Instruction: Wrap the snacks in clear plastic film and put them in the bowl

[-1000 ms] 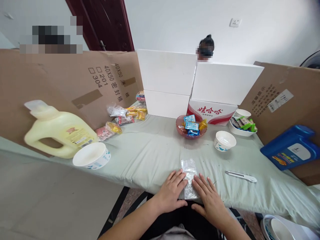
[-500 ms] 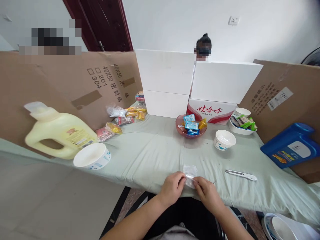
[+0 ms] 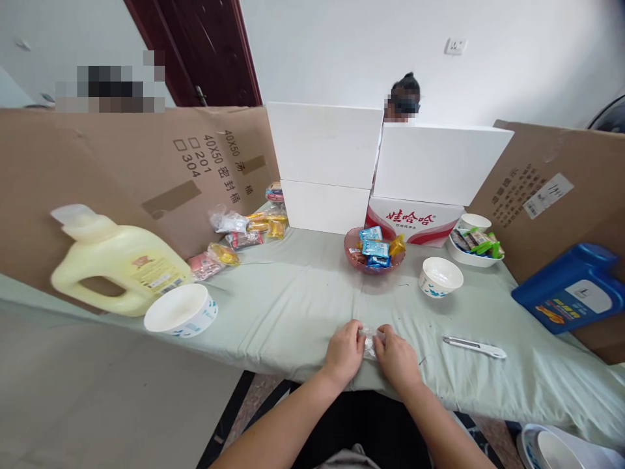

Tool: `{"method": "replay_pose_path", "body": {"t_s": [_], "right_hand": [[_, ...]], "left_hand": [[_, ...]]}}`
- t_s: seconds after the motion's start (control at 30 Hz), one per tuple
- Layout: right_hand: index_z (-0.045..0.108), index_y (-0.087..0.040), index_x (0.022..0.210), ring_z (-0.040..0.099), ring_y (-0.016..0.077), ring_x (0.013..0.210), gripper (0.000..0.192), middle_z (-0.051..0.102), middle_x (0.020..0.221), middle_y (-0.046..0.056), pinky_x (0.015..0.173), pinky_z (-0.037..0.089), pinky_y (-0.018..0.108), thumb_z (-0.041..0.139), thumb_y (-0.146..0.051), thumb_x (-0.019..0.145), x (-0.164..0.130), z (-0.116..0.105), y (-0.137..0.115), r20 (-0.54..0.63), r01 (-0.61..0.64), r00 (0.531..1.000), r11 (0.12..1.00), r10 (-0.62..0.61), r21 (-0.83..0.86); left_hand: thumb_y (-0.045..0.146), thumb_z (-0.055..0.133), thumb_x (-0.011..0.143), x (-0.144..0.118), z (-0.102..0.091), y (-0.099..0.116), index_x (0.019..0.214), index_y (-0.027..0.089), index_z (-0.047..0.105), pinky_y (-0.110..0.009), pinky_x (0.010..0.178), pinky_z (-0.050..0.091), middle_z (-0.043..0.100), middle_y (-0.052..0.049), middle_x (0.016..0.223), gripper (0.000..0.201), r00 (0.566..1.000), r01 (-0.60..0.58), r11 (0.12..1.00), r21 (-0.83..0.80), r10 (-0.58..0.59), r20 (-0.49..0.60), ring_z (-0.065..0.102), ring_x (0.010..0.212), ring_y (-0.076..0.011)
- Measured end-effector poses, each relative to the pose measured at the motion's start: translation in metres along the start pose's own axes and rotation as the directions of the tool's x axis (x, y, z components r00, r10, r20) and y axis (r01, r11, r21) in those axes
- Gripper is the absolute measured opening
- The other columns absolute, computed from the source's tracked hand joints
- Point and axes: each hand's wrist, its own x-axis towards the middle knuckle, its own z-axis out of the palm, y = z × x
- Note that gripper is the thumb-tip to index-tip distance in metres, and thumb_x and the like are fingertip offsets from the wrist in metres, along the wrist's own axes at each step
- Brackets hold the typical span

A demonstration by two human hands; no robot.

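Observation:
A small clear plastic bag (image 3: 370,343) is bunched between my hands at the front edge of the cloth-covered table. My left hand (image 3: 346,352) has its fingers closed on the bag's left side. On its right side, my right hand (image 3: 396,357) pinches it with thumb and fingers. Whether anything is inside the bag I cannot tell. To the right of my right hand lies a white utility knife (image 3: 474,347). Beyond my hands stands a reddish glass bowl (image 3: 355,258) of blue and yellow wrapped snacks, with a white paper bowl (image 3: 441,277) to its right.
At left are a pale yellow jug (image 3: 117,264), a paper tub (image 3: 181,311) and several bagged items (image 3: 229,221). White boxes (image 3: 327,143) and cardboard sheets (image 3: 195,176) wall the table. A blue bottle (image 3: 569,290) and a white snack dish (image 3: 476,258) stand right.
Both hands have moved slightly forward over the table. The plastic bag, spread flatter before, is now gathered up between my fingers and partly covered by them.

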Motion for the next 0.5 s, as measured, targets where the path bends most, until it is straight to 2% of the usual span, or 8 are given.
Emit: {"method": "replay_pose_path", "body": {"t_s": [0.1, 0.17, 0.27, 0.33, 0.43, 0.5], "right_hand": [[0.057, -0.020, 0.107, 0.068, 0.0212, 0.082, 0.021, 0.073, 0.087, 0.007, 0.063, 0.038, 0.027, 0.042, -0.030, 0.095, 0.002, -0.003, -0.001, 0.027, 0.003, 1.000, 1.000, -0.002, -0.021], [0.057, -0.020, 0.107, 0.068, 0.0213, 0.082, 0.021, 0.073, 0.086, 0.006, 0.063, 0.038, 0.027, 0.043, -0.029, 0.095, 0.001, -0.004, -0.002, 0.038, 0.009, 0.999, 0.999, -0.007, -0.034], [0.056, -0.019, 0.110, 0.068, 0.0217, 0.081, 0.023, 0.072, 0.087, 0.007, 0.066, 0.041, 0.028, 0.042, -0.028, 0.095, -0.001, -0.004, -0.003, 0.038, 0.017, 0.999, 0.998, -0.015, -0.059], [0.055, -0.017, 0.115, 0.067, 0.0231, 0.088, 0.027, 0.070, 0.096, 0.010, 0.074, 0.043, 0.030, 0.042, -0.029, 0.095, -0.001, -0.006, -0.003, 0.016, 0.030, 0.999, 0.997, -0.029, -0.076], [0.053, -0.014, 0.123, 0.057, 0.0274, 0.110, 0.035, 0.061, 0.118, 0.015, 0.095, 0.038, 0.035, 0.050, -0.027, 0.090, 0.003, -0.011, 0.001, -0.035, 0.140, 0.989, 0.987, -0.143, -0.074], [0.056, -0.015, 0.120, 0.054, 0.0263, 0.113, 0.034, 0.061, 0.118, 0.014, 0.098, 0.036, 0.034, 0.053, -0.022, 0.087, 0.008, -0.014, 0.003, -0.028, 0.216, 0.976, 0.975, -0.217, -0.051]], "left_hand": [[0.009, 0.055, 0.081, -0.004, -0.003, -0.002, 0.095, 0.020, 0.052, -0.027, 0.069, 0.047, 0.060, 0.001, 0.081, 0.018, 1.000, 0.005, 0.995, -0.096, -0.006, -0.015, 0.058, 0.069, -0.0141], [0.008, 0.056, 0.079, -0.007, -0.004, -0.003, 0.093, 0.019, 0.052, -0.026, 0.069, 0.048, 0.059, 0.000, 0.086, 0.018, 0.999, -0.028, 0.995, -0.095, 0.026, -0.021, 0.057, 0.067, -0.0130], [0.006, 0.055, 0.079, -0.008, -0.003, -0.001, 0.086, 0.019, 0.054, -0.027, 0.069, 0.048, 0.059, -0.001, 0.090, 0.014, 0.994, -0.108, 0.994, -0.004, 0.108, 0.009, 0.058, 0.071, -0.0138], [0.006, 0.052, 0.082, -0.008, -0.001, 0.000, 0.081, 0.018, 0.056, -0.027, 0.068, 0.049, 0.059, -0.003, 0.091, 0.013, 0.988, -0.153, 0.986, 0.068, 0.150, 0.044, 0.059, 0.073, -0.0147], [0.008, 0.048, 0.087, -0.008, 0.001, 0.001, 0.080, 0.018, 0.060, -0.028, 0.068, 0.051, 0.060, -0.004, 0.089, 0.017, 0.976, -0.211, 0.966, 0.152, 0.201, 0.083, 0.061, 0.074, -0.0163], [0.008, 0.049, 0.087, -0.010, 0.000, 0.002, 0.079, 0.017, 0.061, -0.030, 0.070, 0.053, 0.061, -0.005, 0.089, 0.017, 0.971, -0.236, 0.952, 0.195, 0.228, 0.065, 0.061, 0.077, -0.0179]]}}
